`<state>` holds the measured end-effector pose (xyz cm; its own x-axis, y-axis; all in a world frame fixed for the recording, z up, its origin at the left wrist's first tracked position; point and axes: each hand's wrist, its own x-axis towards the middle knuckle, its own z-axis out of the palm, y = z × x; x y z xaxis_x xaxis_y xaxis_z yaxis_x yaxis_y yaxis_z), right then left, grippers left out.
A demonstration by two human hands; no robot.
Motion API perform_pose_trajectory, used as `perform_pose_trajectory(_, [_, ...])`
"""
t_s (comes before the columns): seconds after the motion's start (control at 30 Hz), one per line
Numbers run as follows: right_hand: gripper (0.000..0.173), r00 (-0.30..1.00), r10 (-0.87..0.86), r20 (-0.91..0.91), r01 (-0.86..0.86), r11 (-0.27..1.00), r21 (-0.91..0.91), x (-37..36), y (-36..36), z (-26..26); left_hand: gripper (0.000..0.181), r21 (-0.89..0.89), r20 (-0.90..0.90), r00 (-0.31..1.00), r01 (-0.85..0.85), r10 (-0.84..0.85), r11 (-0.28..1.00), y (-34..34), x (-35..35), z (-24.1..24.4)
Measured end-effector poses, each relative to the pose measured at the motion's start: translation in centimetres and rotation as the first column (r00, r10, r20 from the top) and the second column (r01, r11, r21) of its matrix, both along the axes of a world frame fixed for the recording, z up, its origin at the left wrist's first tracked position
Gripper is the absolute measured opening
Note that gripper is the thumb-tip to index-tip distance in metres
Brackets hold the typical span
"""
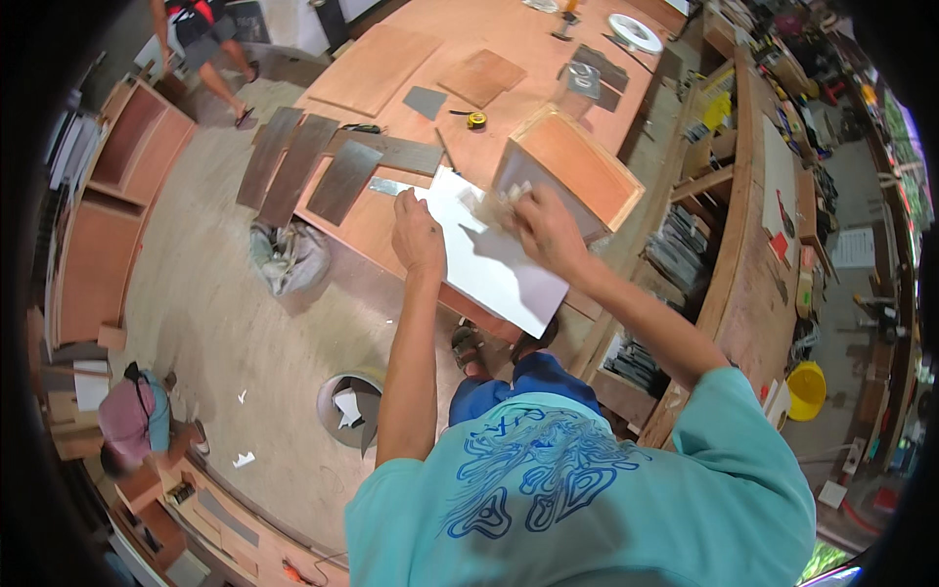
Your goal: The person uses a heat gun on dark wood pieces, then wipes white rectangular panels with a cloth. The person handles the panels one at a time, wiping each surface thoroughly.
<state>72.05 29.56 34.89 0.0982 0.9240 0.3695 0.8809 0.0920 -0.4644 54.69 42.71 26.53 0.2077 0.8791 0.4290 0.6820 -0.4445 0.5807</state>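
A white rectangular panel (pixel 480 268) lies slantwise before me at the near end of the plywood-topped worktable (pixel 352 220). My left hand (pixel 419 233) grips its left edge. Just beyond those fingertips shows a flat silvery strip (pixel 384 186); whether the fingers touch it is unclear. My right hand (pixel 549 229) is closed on a crumpled pale rag (pixel 505 207), blurred, over the panel's upper part. Close by on the right, an open wooden drawer box (pixel 579 165) leans at a tilt. Dark laminate pieces (pixel 343 182) lie to the left.
A tape measure (pixel 477 119), a hammer (pixel 564 29) and plywood pieces (pixel 482 77) are farther up the table. A stuffed sack (pixel 288 253) and a round bin (pixel 352 407) stand on the floor. One person (pixel 136 414) crouches lower left; another (pixel 205 44) stands upper left. A cluttered bench (pixel 748 293) runs along the right.
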Motion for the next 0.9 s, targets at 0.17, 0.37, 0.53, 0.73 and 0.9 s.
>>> perform_pose_trajectory(0.17, [0.041, 0.973, 0.179, 0.147, -0.173, 0.984, -0.051, -3.1, -4.3, -2.7, 0.026, -0.18, 0.159, 0.987, -0.004, 0.033, 0.984, -0.2, -3.8, 0.6])
perform_pose_trajectory(0.37, [0.035, 0.976, 0.198, 0.086, -0.2, 0.98, 0.012, -6.1, 7.7, -4.7, 0.033, -0.627, 0.29, 0.947, 0.08, 0.137, 0.775, -0.1, -4.8, 1.7])
perform_pose_trajectory(0.53, [0.035, 0.991, 0.057, 0.124, -0.068, 0.994, 0.087, -7.6, 10.1, -5.7, 0.038, -0.615, 0.541, 0.806, 0.185, 0.239, 0.767, -0.2, -5.4, -0.4])
perform_pose_trajectory(0.73, [0.047, 0.948, 0.297, 0.112, -0.292, 0.955, -0.054, -6.1, -3.0, -4.0, 0.035, -0.617, 0.492, 0.851, 0.192, 0.183, 0.763, -1.1, -5.9, 0.6])
perform_pose_trajectory(0.9, [0.043, 0.968, 0.142, 0.208, -0.136, 0.99, -0.044, -2.6, 2.0, -5.4, 0.034, -0.582, 0.423, 0.897, 0.16, 0.13, 0.798, -0.8, -5.1, 1.2])
